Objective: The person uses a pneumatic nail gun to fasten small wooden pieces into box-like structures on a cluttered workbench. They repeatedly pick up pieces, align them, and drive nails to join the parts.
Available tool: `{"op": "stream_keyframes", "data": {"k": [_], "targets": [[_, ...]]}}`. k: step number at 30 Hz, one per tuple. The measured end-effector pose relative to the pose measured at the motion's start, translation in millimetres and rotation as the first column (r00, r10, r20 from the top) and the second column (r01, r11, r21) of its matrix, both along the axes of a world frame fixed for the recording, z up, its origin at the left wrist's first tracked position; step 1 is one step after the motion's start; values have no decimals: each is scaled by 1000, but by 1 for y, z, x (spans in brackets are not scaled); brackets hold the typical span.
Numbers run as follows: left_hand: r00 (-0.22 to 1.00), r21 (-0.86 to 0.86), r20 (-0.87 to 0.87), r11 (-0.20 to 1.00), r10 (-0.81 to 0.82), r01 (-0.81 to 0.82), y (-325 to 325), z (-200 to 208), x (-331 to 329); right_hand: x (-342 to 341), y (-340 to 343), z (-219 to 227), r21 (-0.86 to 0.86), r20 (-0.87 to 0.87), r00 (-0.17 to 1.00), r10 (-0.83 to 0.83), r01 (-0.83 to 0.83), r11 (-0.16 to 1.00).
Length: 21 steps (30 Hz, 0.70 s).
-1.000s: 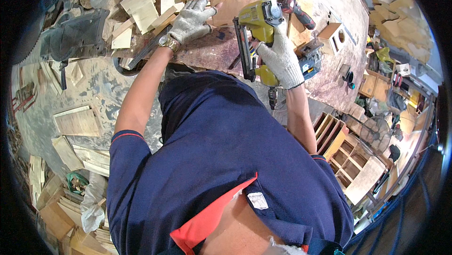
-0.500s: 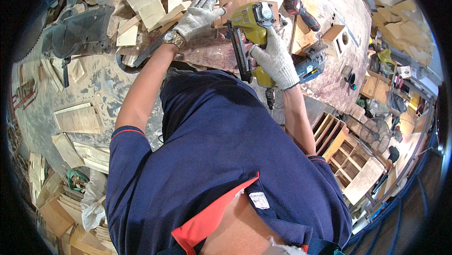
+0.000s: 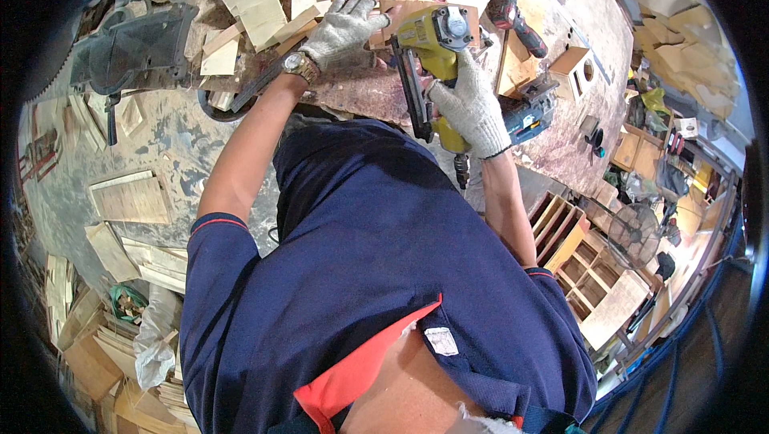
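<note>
My right hand [image 3: 474, 107], in a white knit glove, grips a yellow nail gun [image 3: 432, 38] with a black magazine along its left side. An air fitting hangs from the handle's lower end. Behind the gun's head lies a reddish-brown wooden board [image 3: 394, 11], largely covered by the tool. My left hand [image 3: 340, 32], also gloved and with a watch at the wrist, rests at the board's left edge. Its fingers are stretched and somewhat apart, the thumb towards the board. The gun hides where its nose meets the wood.
Wood offcuts [image 3: 256, 14] crowd the bench's far left beside a black saw base [image 3: 132, 48]. To the right lie a red drill [image 3: 513, 22], a blue jigsaw [image 3: 529, 118] and a small wooden box with a hole [image 3: 572, 72]. A wooden compartment rack [image 3: 589, 266] stands at lower right.
The view has shifted slightly. Both hands and the nail gun sit marginally further right in the picture; the right hand's grip is the same.
</note>
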<state>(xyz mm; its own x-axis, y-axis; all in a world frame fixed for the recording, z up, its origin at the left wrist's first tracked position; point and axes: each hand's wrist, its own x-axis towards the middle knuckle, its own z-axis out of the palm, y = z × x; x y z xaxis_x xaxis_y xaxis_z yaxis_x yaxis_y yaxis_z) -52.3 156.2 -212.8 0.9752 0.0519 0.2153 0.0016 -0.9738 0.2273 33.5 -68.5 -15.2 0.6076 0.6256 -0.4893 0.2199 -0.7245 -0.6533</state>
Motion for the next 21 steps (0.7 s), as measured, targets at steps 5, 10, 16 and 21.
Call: {"op": "stream_keyframes", "data": {"k": [5, 10, 16, 21], "targets": [[998, -68, 55, 998, 18, -14, -5, 10, -8, -5, 3, -3, 14, 196, 980, 37, -40, 999], [991, -118, -105, 989, 80, -93, -7, 15, -13, 5, -31, 7, 131, 217, 975, -48, 20, 991], [944, -270, -123, 906, 304, -327, -36, -18, -31, 33, -109, -30, 83, 194, 926, -325, 314, 946], [930, -460, -117, 810, 350, -363, -65, -29, -16, 47, -130, -116, -97, 635, 710, -304, 464, 881]]}}
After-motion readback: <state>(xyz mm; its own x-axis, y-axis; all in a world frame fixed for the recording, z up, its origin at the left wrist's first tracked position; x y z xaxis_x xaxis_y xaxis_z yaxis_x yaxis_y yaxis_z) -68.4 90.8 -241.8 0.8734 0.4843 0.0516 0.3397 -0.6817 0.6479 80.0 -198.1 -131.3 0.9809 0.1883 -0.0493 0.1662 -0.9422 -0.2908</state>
